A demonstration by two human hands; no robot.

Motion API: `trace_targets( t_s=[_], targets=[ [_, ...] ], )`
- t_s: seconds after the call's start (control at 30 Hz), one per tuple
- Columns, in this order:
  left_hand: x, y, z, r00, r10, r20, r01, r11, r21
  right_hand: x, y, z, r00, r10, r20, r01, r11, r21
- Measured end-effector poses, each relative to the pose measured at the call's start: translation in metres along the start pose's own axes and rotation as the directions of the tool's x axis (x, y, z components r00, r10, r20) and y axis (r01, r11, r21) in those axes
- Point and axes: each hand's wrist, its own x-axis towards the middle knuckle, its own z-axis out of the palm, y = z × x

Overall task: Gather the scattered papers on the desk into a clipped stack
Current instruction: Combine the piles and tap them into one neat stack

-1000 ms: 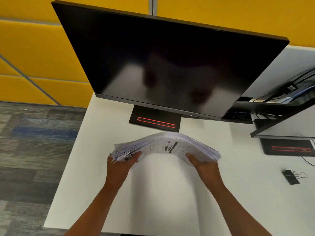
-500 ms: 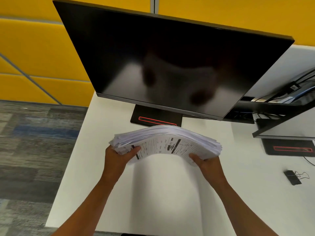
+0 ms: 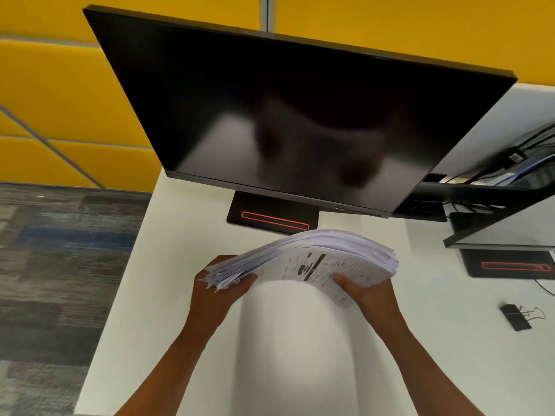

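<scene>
White paper stack (image 3: pixel 312 259) held above the desk (image 3: pixel 300 340), near its back edge, just in front of the monitor (image 3: pixel 285 109) base — sheets bowed upward, edges uneven. Left hand (image 3: pixel 216 292) grips the left end, fingers curled beneath; right hand (image 3: pixel 366 292) grips the right end, thumb on top. Black binder clip (image 3: pixel 518 316) lies on the desk toward its right edge, well apart.

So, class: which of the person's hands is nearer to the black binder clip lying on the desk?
Right. The right hand grips the paper stack's near-right edge, left of the binder clip; the left hand holds the stack's far-left end.
</scene>
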Motion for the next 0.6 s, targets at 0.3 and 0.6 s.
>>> trace_targets(
  t_s=[0.3, 0.6],
  targets=[
    [0.000, -0.007, 0.004, 0.993, -0.086, -0.081, 0.075, 0.989, -0.129, -0.020, 0.013, 0.016, 0.995, 0.035, -0.090, -0.029, 0.997, 0.066],
    [-0.005, -0.023, -0.001, 0.978, -0.204, -0.042, 0.203, 0.979, -0.035, -0.008, 0.021, 0.001, 0.993, 0.098, 0.069, -0.088, 0.987, -0.131]
  ],
)
